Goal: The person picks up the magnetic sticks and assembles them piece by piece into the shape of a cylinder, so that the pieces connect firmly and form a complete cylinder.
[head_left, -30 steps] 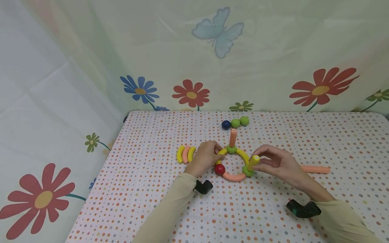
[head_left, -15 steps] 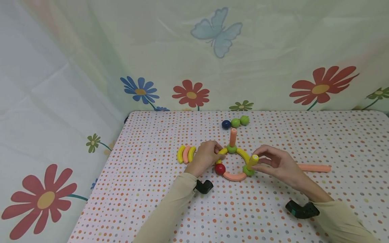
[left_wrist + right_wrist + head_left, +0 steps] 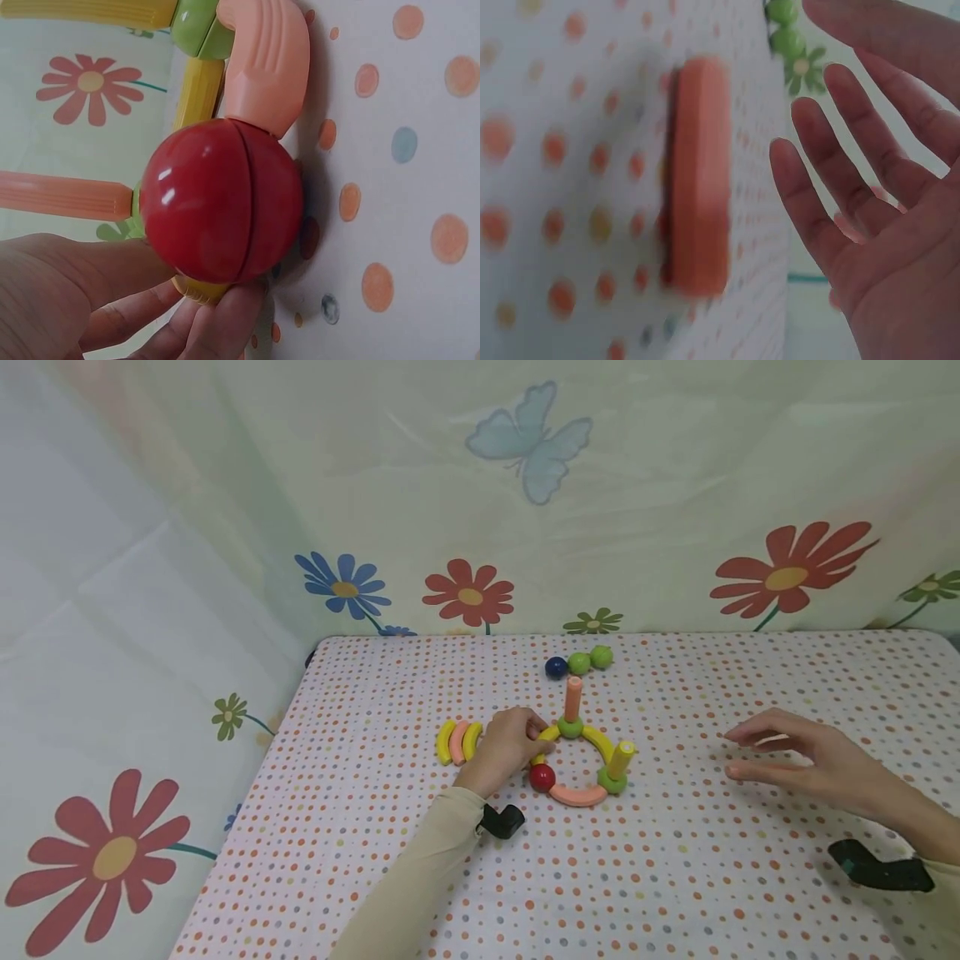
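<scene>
My left hand [image 3: 512, 745] pinches a yellow curved rod [image 3: 550, 735] in the ring of toy building pieces. Beside those fingers sits the ring's red ball [image 3: 221, 201], joined to a pink curved rod [image 3: 578, 796]. A green ball [image 3: 571, 727] at the ring's back carries an upright orange stick [image 3: 573, 700]. Another green ball [image 3: 612, 781], at the front right, bears a yellow stick [image 3: 622, 758] leaning slightly right. My right hand [image 3: 810, 760] hovers to the right with fingers spread, holding nothing. In the right wrist view a loose orange stick [image 3: 700, 176] lies near it; the hand hides this stick in the head view.
Two yellow curved rods and a pink curved rod [image 3: 457, 743] lie side by side left of the left hand. Behind the ring a dark blue ball [image 3: 556, 667] and two green balls [image 3: 579, 663] stand in a row. A dotted cloth [image 3: 420, 877] covers the table.
My right hand has let go of the upright yellow stick and moved right, over the loose orange stick. The left hand keeps its hold on the ring.
</scene>
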`<state>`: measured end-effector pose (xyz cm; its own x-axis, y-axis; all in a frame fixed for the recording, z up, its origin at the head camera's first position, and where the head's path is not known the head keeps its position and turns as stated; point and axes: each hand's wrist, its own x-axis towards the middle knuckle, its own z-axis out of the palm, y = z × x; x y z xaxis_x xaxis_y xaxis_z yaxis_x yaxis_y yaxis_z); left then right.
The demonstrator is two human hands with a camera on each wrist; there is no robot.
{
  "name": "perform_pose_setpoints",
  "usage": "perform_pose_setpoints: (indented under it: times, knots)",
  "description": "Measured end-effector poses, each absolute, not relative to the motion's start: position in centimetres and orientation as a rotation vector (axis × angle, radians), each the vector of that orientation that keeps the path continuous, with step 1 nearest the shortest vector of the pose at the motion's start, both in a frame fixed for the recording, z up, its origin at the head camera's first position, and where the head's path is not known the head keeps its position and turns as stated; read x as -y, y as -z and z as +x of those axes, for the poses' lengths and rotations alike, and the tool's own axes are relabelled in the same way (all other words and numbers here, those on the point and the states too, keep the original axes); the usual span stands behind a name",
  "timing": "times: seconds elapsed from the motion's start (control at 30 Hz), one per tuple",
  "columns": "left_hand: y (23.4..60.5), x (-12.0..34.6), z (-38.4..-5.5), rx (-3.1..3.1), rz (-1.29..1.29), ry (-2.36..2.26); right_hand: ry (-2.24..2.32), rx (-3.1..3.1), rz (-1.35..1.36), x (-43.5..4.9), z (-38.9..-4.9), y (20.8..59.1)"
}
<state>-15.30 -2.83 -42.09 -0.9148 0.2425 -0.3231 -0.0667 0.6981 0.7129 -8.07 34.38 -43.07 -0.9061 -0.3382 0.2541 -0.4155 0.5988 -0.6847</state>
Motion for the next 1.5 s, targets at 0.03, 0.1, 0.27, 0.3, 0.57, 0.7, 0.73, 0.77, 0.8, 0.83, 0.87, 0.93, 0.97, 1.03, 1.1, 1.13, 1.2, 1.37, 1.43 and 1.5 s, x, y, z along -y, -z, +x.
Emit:
perform_pose_setpoints:
  times: [0.03,0.1,0.27,0.3,0.57,0.7,0.73,0.77,0.8,0.83,0.87,0.93,0.97,1.03,1.1,1.13,1.2,1.37,1.43,1.5]
  knots:
    - [42.1,2.9,-15.3,-2.511,0.130,-1.085,-1.169,2.751,0.614,-35.1,-7.9,43.3]
    - [42.1,3.0,-15.3,-2.513,0.121,-1.089,-1.117,2.803,0.566,-36.3,-7.6,43.9]
    - [42.1,3.0,-15.3,-2.513,0.131,-1.080,-1.075,2.898,0.469,-37.7,-7.1,45.4]
    - [42.2,3.0,-15.3,-2.514,0.134,-1.078,-1.067,2.903,0.464,-37.8,-7.1,45.6]
    - [42.2,3.0,-15.6,-2.552,0.172,-1.037,-0.755,2.932,0.548,-37.2,-7.5,45.3]
    - [42.3,3.0,-15.6,-2.536,0.157,-1.052,-0.703,3.009,0.540,-36.1,-8.1,44.5]
    - [42.3,3.0,-15.6,-2.531,0.153,-1.057,-0.717,3.008,0.542,-35.7,-8.3,44.3]
    - [42.3,3.0,-15.6,-2.529,0.152,-1.060,-0.742,3.000,0.540,-35.3,-8.4,44.0]
    - [42.3,3.0,-15.6,-2.530,0.153,-1.062,-0.783,2.984,0.546,-34.8,-8.6,43.8]
    - [42.3,3.0,-15.6,-2.532,0.158,-1.061,-0.823,2.956,0.559,-34.3,-8.7,43.6]
    - [42.4,3.0,-15.6,-2.538,0.164,-1.058,-0.850,2.927,0.560,-33.6,-8.9,43.3]
    - [42.5,2.9,-15.6,-2.543,0.171,-1.058,-0.911,2.869,0.543,-32.0,-9.2,42.4]
    - [42.5,2.9,-15.6,-2.546,0.171,-1.056,-0.947,2.839,0.532,-31.0,-9.3,41.8]
    - [42.5,2.9,-15.7,-2.547,0.170,-1.054,-1.028,2.768,0.526,-28.9,-9.6,40.5]
    - [42.5,2.9,-15.7,-2.542,0.165,-1.054,-1.107,2.697,0.508,-26.8,-9.8,38.9]
    - [42.5,3.0,-15.7,-2.539,0.165,-1.054,-1.157,2.657,0.508,-25.8,-9.9,38.1]
    - [42.5,3.0,-15.7,-2.540,0.173,-1.054,-1.241,2.569,0.535,-23.9,-10.0,36.4]
    - [42.6,3.1,-15.7,-2.541,0.195,-1.064,-1.494,2.316,0.737,-19.5,-9.8,32.8]
    - [42.6,3.2,-15.7,-2.539,0.208,-1.070,-1.584,2.236,0.836,-17.9,-9.4,32.1]
    - [42.6,3.3,-15.7,-2.542,0.236,-1.078,-1.664,2.174,0.914,-16.4,-9.0,32.0]
